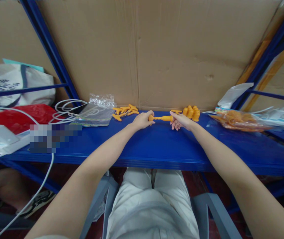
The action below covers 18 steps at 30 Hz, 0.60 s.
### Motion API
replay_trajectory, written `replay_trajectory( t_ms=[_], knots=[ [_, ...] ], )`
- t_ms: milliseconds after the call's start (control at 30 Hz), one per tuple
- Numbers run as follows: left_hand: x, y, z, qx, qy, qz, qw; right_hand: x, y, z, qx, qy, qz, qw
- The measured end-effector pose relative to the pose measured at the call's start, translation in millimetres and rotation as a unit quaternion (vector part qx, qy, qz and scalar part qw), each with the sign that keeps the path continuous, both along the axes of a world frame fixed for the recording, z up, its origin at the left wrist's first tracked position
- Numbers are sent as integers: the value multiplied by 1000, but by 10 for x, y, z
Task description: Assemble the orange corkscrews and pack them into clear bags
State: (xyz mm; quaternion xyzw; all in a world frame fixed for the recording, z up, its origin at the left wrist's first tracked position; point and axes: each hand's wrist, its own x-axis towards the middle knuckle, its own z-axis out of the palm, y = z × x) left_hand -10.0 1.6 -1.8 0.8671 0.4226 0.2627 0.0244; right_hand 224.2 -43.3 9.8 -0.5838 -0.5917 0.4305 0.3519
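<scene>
Above the blue table [161, 146], a yellow-orange threaded plastic piece [163, 118] spans the gap between my two hands. My left hand [142, 120] is closed on its round head at the left end. At the thicker right end, my right hand [180, 120] grips it between thumb and fingers. Several orange T-shaped pieces [125, 112] lie in a pile to the left of my left hand, near the back edge. Right behind my right hand stand several ribbed orange pieces [191, 113] in a group.
A clear plastic bag [94, 114], coiled white cables [68, 108], a red bag [24, 114] and a white power strip [12, 144] are at left. An orange-filled plastic bag [238, 119] lies at right. Cardboard [176, 53] stands behind. Another person's leg [4, 186] shows lower left.
</scene>
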Motion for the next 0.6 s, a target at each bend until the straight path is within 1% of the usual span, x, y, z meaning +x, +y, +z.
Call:
replay_trajectory(
  t_ms=[167, 233, 333, 433, 600],
  knots=[
    [-3, 28, -12, -7, -8, 6, 1000, 10, 28, -17, 2, -5, -5, 1000],
    [-11, 44, -17, -13, -16, 0, 1000, 31, 24, 0, -11, 1, 13, 1000],
    [-22, 68, -28, -20, -29, -15, 999, 77, 6, 39, -41, 11, 60, 997],
    [-24, 79, -37, -19, -33, -17, 999, 118, -7, 56, -43, 10, 85, 995],
    [-23, 80, -39, -12, -27, -14, 999, 124, 1, 18, -20, 9, 54, 998]
  ],
)
